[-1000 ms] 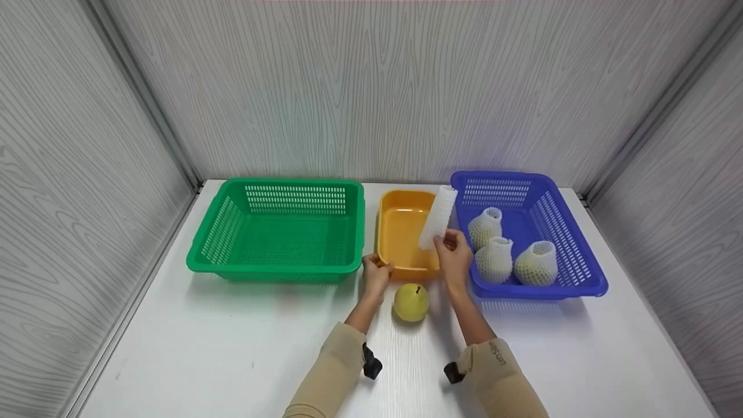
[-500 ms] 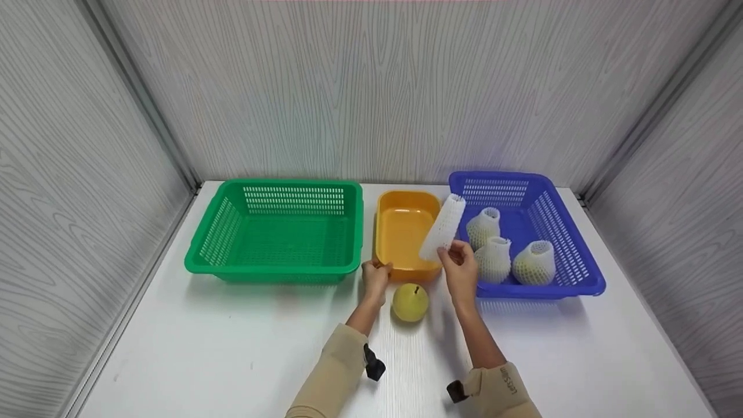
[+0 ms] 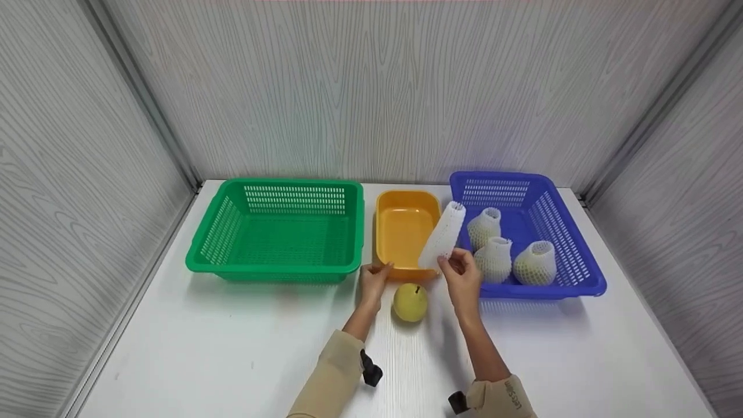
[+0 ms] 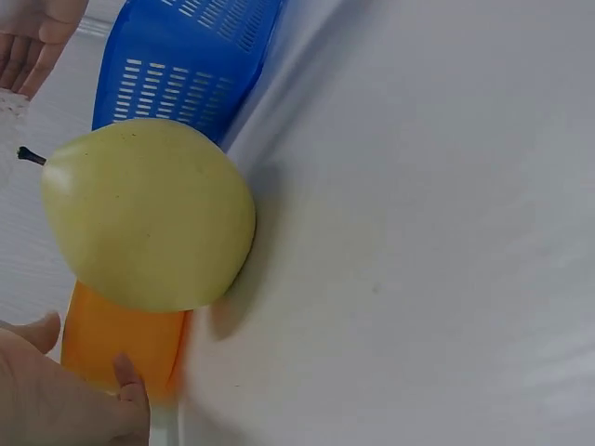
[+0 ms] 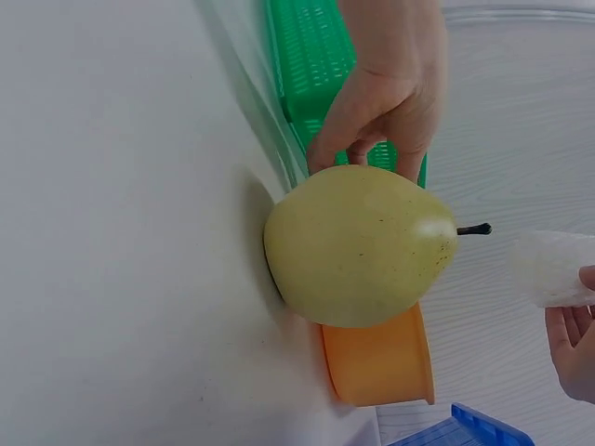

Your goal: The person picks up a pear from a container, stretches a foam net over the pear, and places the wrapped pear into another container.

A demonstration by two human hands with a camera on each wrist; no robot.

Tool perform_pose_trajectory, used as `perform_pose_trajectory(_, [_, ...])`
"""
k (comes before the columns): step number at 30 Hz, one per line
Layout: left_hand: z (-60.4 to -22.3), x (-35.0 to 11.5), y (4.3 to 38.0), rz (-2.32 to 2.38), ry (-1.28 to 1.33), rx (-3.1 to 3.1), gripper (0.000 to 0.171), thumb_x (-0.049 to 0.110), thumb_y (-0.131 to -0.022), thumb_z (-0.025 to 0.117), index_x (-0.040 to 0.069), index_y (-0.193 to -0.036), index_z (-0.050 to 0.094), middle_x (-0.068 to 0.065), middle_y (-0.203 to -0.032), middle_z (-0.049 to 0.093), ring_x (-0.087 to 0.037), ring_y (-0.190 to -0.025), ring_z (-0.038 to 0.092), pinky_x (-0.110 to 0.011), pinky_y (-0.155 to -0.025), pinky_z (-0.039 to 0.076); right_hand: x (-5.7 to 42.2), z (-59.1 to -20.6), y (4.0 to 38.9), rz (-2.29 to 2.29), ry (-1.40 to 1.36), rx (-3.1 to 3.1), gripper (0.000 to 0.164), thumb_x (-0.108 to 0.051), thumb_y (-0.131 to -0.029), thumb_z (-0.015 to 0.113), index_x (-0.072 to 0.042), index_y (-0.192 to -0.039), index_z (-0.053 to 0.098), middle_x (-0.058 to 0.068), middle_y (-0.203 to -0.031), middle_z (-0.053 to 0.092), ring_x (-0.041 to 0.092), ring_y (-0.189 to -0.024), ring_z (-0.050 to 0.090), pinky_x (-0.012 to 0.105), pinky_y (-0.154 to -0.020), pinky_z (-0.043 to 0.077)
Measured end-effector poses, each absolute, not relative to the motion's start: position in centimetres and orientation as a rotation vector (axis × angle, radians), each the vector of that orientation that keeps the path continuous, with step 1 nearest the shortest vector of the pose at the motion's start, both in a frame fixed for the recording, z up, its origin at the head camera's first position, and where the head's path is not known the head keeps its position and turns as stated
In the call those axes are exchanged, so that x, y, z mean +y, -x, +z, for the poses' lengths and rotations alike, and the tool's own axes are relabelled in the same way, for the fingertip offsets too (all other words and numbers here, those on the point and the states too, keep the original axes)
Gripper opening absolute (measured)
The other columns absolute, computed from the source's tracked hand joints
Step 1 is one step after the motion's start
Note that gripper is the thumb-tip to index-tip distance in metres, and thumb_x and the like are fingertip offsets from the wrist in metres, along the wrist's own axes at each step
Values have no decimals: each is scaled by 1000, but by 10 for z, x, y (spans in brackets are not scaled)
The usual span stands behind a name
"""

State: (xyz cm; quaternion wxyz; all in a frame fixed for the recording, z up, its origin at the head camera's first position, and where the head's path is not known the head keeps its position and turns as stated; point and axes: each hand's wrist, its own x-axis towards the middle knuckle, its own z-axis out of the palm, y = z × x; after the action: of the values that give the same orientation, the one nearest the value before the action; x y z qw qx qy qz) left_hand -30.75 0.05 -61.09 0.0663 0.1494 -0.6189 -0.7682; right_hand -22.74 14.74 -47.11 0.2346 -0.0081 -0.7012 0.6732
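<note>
In the head view my right hand (image 3: 463,281) pinches the lower end of a white foam net sleeve (image 3: 446,235) between thumb and fingertips. The sleeve leans up and right, overlapping the right side of the orange tray (image 3: 401,232). My left hand (image 3: 373,284) is at the tray's front left corner, its thumb tip right at the rim and its fingers relaxed beside it. A bare yellow-green pear (image 3: 410,302) with a dark stem stands on the table between my wrists. It looms large in both wrist views, partly covering the tray (image 5: 379,362).
A green basket (image 3: 274,269) stands to the left. On the right, a blue basket (image 3: 572,232) holds three pears in foam net sleeves (image 3: 534,264). White wood-grain panels (image 3: 348,87) enclose the table (image 3: 261,360) at the back and sides.
My right hand has moved toward me and slightly right, bringing the foam net sleeve with it. My left hand has shifted slightly at the tray corner. The pear has stayed in place.
</note>
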Motion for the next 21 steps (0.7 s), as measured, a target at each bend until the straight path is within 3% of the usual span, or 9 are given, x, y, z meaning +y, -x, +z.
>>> perform_pose_trajectory(2, [-605,-2,301,-2291,-477,-1940,38,29,-83,69,1,-93,46,-9,-82,48,-18,-71,47,-29,-64,41,147,-471,225,1844,10,-1923,17,7,-81,64,12,-95,57,16,-88,59,18,-82,57,23,-73,47])
perform_pose_trajectory(4, [-557,-7,273,-2334,-531,-2039,32,23,-88,64,-3,-93,47,-12,-80,49,-20,-70,47,-31,-66,42,149,-475,226,1842,1,-1927,17,6,-81,64,11,-96,57,17,-89,60,18,-82,58,23,-73,47])
perform_pose_trajectory(8, [-527,-12,249,-2396,-366,-2086,22,20,-92,58,0,-88,49,-8,-74,50,-14,-63,47,-24,-59,41,150,-478,223,1849,-18,-1948,18,4,-82,65,10,-97,57,17,-92,61,18,-83,58,22,-73,47])
perform_pose_trajectory(10, [-531,-13,248,-2383,-290,-2109,22,21,-92,57,0,-90,52,-9,-76,53,-18,-65,49,-26,-58,41,151,-476,220,1859,-30,-1962,18,3,-83,64,10,-98,57,16,-93,61,18,-85,58,23,-74,47])
perform_pose_trajectory(16, [-491,-15,216,-2274,-108,-2140,22,13,-95,52,-8,-97,55,-20,-86,59,-37,-80,55,-29,-61,44,146,-457,206,1900,-95,-1986,18,6,-83,63,12,-98,56,17,-94,60,20,-86,59,25,-76,47])
perform_pose_trajectory(21, [-484,-17,207,-2314,-5,-2185,29,17,-97,47,-10,-106,55,-20,-93,63,-34,-85,57,-32,-70,47,142,-452,201,1923,-181,-1996,17,9,-82,63,12,-97,57,16,-92,60,21,-86,59,25,-75,48])
